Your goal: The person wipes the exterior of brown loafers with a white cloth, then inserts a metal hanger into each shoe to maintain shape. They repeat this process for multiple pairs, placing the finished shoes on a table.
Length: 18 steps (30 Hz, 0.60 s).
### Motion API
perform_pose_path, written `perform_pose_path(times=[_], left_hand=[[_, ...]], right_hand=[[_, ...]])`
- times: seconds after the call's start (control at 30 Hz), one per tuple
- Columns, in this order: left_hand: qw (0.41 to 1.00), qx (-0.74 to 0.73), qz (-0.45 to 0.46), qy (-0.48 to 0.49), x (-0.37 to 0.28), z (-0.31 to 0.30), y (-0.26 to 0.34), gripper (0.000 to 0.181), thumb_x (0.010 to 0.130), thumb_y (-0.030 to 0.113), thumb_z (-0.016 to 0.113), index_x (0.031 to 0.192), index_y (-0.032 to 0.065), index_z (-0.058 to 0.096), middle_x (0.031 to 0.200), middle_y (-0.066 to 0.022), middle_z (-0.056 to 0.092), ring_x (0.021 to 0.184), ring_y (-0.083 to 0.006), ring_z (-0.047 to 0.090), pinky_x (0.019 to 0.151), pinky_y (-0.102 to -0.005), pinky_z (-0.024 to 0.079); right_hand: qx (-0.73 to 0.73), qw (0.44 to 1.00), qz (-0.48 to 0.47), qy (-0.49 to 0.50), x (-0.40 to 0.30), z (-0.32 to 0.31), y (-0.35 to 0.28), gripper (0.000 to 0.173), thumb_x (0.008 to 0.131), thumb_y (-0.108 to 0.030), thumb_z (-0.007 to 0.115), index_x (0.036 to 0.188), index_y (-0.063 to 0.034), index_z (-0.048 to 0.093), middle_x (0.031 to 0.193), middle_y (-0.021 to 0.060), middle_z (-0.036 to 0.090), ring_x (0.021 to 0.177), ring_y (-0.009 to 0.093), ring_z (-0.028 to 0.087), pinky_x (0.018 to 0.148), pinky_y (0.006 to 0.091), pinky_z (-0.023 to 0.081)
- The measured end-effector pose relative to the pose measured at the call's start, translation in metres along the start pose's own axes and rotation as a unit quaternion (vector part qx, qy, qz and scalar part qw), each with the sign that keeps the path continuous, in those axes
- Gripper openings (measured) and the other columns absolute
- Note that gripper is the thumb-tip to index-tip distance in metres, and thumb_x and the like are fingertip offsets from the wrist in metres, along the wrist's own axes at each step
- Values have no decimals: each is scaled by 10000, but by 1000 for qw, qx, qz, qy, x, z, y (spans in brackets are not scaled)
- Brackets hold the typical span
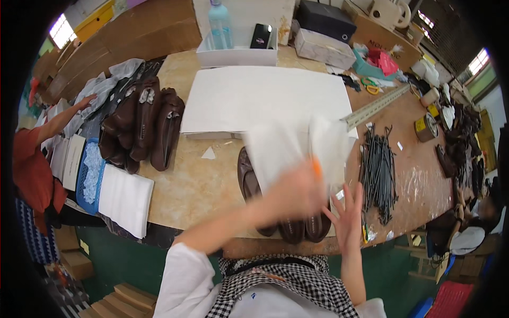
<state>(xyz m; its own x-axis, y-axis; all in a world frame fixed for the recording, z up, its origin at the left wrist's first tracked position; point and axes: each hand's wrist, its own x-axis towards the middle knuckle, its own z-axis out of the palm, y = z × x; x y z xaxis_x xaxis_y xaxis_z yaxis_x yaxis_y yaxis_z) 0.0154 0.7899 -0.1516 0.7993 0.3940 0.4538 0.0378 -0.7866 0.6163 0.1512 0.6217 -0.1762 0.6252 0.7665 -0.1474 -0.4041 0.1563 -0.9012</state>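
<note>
My left hand (304, 189) reaches across the middle, blurred by motion, with its fingers closed on a white paper sheet (274, 147) that is blurred too. Something small and orange (317, 166) shows at its fingers; I cannot tell what it is. My right hand (348, 210) is raised beside it, fingers spread, holding nothing. Beneath the left arm lie brown leather shoes (292, 230) with their heels at the table's front edge, partly hidden by the arm and paper. Behind them is a stack of large white paper sheets (266, 99).
More brown shoes (137, 123) lie at left near a blue basket (81, 198) and folded white sheets (123, 196). A slotted metal bar (377, 107), a bundle of thin dark rods (378, 175), scissors (370, 85) and a tin (426, 128) lie at right. A co-worker (35, 167) stands at left.
</note>
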Motion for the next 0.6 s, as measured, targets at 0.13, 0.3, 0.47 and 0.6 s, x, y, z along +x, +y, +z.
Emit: perform_pose_path(times=[0.13, 0.3, 0.47, 0.6], left_hand=[[977, -192, 67, 60, -39, -10, 58, 125, 762, 183, 722, 832, 89, 679, 1224, -196, 613, 1237, -366, 529, 1100, -522, 331], [984, 21, -68, 161, -67, 19, 28, 225, 827, 176, 682, 1029, 76, 686, 986, -162, 702, 918, -334, 704, 781, -401, 553], [850, -390, -322, 148, -41, 50, 13, 472, 1024, 169, 477, 1476, 72, 384, 1272, -113, 588, 1113, -187, 614, 929, -355, 496], [872, -395, -289, -3, -41, 63, 10, 462, 1001, 329, 486, 1346, 23, 513, 1221, -142, 633, 1044, -276, 660, 938, -364, 508]], right_hand=[[239, 935, 211, -152, -6, 4, 12, 498, 969, -283, 558, 1394, -31, 495, 1285, 138, 612, 1137, 272, 625, 997, 386, 516], [-170, 936, 138, -275, 15, 9, -6, 499, 904, -105, 603, 1389, -35, 509, 1281, 120, 612, 1136, 233, 614, 1001, 358, 489], [-453, 838, -191, -237, 15, 28, -13, 689, 825, -124, 739, 1429, 2, 432, 1480, 180, 417, 1364, 279, 417, 1099, 418, 374], [-243, 963, -33, -109, 62, -16, -7, 461, 809, -80, 751, 1235, 21, 606, 1123, 83, 688, 1021, 180, 658, 887, 326, 534]])
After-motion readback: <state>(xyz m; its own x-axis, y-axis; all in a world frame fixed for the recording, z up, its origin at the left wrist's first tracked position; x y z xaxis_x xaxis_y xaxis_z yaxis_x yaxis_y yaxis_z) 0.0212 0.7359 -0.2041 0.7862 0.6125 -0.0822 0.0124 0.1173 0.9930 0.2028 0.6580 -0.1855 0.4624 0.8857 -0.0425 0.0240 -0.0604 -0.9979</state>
